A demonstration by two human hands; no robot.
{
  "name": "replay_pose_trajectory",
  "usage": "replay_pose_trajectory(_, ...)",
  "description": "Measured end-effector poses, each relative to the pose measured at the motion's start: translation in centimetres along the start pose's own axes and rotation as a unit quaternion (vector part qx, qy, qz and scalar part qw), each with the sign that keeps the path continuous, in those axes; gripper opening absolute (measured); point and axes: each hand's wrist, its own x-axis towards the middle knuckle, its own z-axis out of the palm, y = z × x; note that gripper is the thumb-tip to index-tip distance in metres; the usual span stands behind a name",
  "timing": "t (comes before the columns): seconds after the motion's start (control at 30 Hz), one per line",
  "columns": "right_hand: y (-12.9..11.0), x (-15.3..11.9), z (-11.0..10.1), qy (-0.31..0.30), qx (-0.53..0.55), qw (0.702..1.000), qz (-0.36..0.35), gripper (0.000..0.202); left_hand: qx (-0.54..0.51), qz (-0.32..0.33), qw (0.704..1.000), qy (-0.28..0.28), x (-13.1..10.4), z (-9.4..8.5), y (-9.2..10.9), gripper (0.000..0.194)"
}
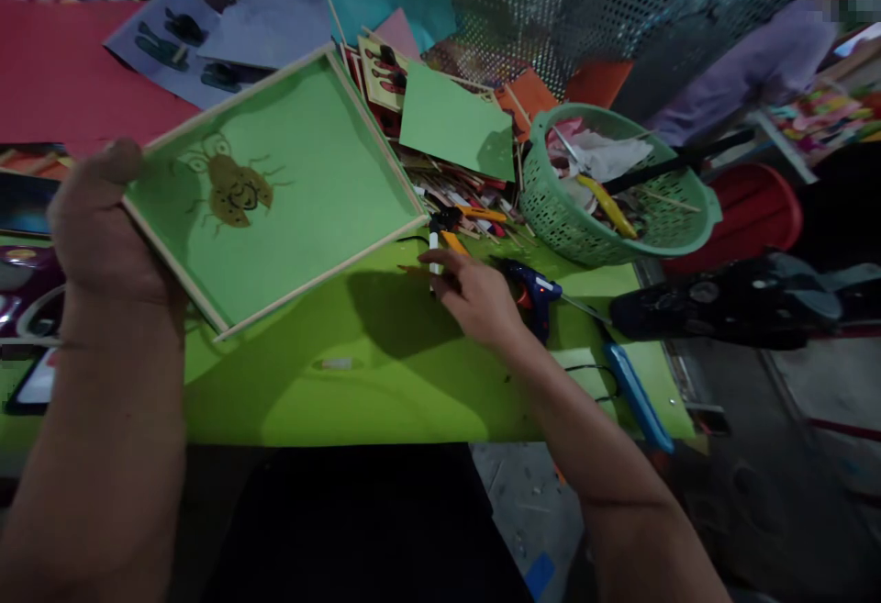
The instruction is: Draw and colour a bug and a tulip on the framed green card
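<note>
My left grip [110, 227] clasps the wood-framed green panel [323, 181], tilted above the surface's [413, 401] left half; my right grip [482, 295] meets a white marker [433, 245], back from the front edge; whether closed, I cannot tell.

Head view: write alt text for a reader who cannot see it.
Left hand holds a green framed panel showing a cartoon bug; right hand is at a white pen-like item over a green table, near a glue gun.

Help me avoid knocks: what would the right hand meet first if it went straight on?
The right hand would probably meet the white pen-like object at its fingertips first; whether they touch is unclear.
</note>
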Motion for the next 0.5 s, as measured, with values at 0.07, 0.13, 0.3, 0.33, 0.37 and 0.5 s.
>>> replay_pose_trajectory(0.07,-0.4,0.0,0.4,-0.038,-0.018,0.999,-0.013,0.028,-0.020,-0.026,0.999,0.011,-0.2,0.2,-0.2,0.028)
replay_pose_trajectory(0.13,-0.3,0.0,0.5,-0.056,-0.026,0.997,-0.037,0.022,-0.043,-0.055,0.998,0.004,-0.3,0.4,-0.5,0.034)
replay_pose_trajectory(0.3,1.5,0.4,-0.4,0.023,-0.085,0.995,-0.057,0.021,-0.070,-0.145,0.987,-0.012,-0.6,0.8,-1.2,0.037)
replay_pose_trajectory(0.33,2.0,0.5,-0.4,0.030,-0.103,0.992,-0.058,0.022,-0.065,-0.170,0.983,-0.009,-0.7,0.8,-1.3,0.037)
replay_pose_trajectory(0.37,2.4,0.7,-0.4,0.030,-0.128,0.990,-0.060,0.022,-0.056,-0.196,0.979,-0.014,-0.8,0.8,-1.4,0.039)
replay_pose_trajectory(0.5,3.4,1.7,0.8,0.008,-0.148,0.986,-0.080,0.021,-0.018,-0.311,0.946,-0.088,-1.4,1.1,-1.4,0.044)
